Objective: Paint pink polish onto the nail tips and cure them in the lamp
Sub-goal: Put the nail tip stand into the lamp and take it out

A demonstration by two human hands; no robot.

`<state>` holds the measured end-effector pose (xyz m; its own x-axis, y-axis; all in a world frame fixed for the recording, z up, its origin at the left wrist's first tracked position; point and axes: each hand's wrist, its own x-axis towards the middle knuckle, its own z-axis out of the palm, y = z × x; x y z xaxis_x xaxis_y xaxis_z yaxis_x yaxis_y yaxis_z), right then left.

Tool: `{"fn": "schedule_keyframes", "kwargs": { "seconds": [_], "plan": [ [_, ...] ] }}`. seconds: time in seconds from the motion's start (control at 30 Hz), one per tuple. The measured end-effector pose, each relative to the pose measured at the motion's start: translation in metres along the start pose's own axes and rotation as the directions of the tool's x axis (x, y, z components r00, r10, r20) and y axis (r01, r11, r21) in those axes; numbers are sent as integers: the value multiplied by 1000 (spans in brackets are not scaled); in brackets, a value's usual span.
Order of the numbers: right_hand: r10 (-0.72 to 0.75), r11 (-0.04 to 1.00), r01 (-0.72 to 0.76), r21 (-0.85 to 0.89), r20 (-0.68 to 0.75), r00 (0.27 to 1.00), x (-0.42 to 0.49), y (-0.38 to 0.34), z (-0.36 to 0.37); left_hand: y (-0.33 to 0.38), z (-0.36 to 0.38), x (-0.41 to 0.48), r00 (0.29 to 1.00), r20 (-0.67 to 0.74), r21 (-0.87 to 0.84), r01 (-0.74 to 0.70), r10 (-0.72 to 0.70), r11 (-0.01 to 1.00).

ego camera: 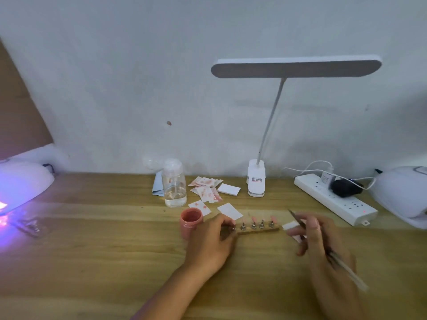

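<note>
A wooden strip (pixel 261 230) lies on the table and carries several small metal stands with pink nail tips (pixel 254 219). My left hand (pixel 210 243) grips the strip's left end. An open pink polish jar (pixel 191 221) stands just left of that hand. My right hand (pixel 316 241) holds a thin brush (pixel 342 266), its dark tip pointing up and left above the strip's right end. The same hand's fingers touch a small white pad (pixel 290 225). A white curing lamp (pixel 20 183) glows violet at the far left.
A clear pump bottle (pixel 173 183) and stained white wipes (pixel 205 190) lie behind the jar. A clip desk lamp (pixel 256 179) stands at the back. A white power strip (pixel 335 199) and a second white curing lamp (pixel 404 192) sit at the right.
</note>
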<state>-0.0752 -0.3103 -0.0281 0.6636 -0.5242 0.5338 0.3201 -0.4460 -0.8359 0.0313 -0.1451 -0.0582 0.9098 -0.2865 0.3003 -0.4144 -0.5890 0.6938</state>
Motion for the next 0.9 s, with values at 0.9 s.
{"fn": "schedule_keyframes", "kwargs": {
  "seconds": [0.9],
  "plan": [
    [-51,733,274,-622,351,935,-1,16,4,-8,-9,-16,977,52,94,-211,207,973]
  ]
}}
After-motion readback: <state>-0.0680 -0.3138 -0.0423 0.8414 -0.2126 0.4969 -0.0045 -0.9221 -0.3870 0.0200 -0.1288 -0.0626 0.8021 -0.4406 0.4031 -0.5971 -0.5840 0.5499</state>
